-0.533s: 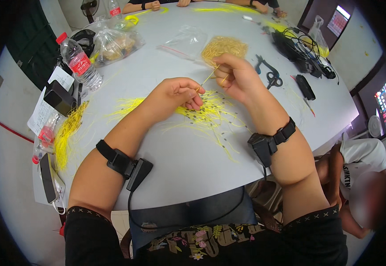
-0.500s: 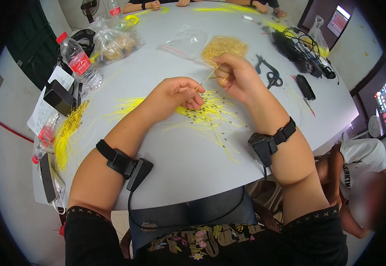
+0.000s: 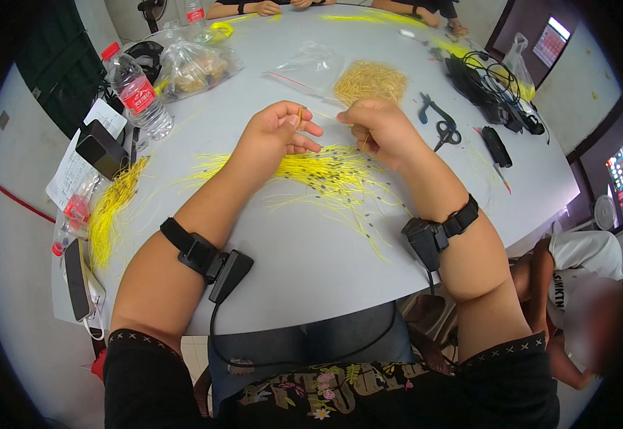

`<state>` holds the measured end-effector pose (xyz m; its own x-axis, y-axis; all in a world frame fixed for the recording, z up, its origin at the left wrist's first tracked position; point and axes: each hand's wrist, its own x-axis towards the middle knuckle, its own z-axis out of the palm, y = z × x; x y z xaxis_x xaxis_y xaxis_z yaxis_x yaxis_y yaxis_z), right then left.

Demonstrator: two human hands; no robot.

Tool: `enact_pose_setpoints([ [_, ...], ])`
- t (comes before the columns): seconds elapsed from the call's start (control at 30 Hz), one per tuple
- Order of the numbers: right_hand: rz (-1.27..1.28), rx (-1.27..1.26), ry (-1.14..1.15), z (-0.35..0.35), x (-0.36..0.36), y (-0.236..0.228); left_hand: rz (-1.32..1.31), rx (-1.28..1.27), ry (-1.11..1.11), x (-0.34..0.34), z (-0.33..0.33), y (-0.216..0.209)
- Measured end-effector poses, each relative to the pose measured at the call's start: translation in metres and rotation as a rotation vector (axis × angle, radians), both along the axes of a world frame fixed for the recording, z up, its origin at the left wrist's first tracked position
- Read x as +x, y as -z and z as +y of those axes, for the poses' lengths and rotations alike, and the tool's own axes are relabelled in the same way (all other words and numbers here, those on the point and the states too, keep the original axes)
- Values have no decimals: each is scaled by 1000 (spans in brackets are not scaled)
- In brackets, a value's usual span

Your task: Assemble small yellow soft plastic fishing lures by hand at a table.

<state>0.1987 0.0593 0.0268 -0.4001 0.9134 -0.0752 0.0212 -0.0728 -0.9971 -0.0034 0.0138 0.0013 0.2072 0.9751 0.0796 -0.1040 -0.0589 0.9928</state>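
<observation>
My left hand (image 3: 280, 130) pinches a small gold-coloured piece (image 3: 300, 114) between thumb and forefinger, its other fingers loosely curled. A thin yellow thread (image 3: 328, 116) stretches from there to my right hand (image 3: 381, 131), where thumb and forefinger are closed on it. A gold-coloured bit also shows under the right hand's curled fingers. Beneath both hands, a spread of yellow threads (image 3: 322, 174) with small dark pieces on them lies on the table. Just beyond the right hand is a heap of small gold-coloured pieces (image 3: 371, 81), partly covered by that hand.
A clear zip bag (image 3: 304, 68) lies beside the heap. Blue-black scissors (image 3: 446, 131) and a black tool (image 3: 497, 146) are at right, cables (image 3: 490, 93) beyond. Left stand a bottle (image 3: 136, 93), a black box (image 3: 102, 150) and a yellow thread bundle (image 3: 111, 214). Other people's hands (image 3: 267, 8) work opposite.
My left hand has moved up and away from the thread spread, and my right hand has come slightly lower. The thread between them now runs nearly level. The view has shifted a little.
</observation>
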Motion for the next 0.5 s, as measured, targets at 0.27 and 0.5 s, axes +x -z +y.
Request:
enact_pose_setpoints([
  [0.27, -185, 98, -69, -2, -4, 4, -542, -182, 266, -2, -6, -5],
  [0.5, -217, 591, -9, -6, -10, 10, -636, -187, 377, -5, -5, -6],
])
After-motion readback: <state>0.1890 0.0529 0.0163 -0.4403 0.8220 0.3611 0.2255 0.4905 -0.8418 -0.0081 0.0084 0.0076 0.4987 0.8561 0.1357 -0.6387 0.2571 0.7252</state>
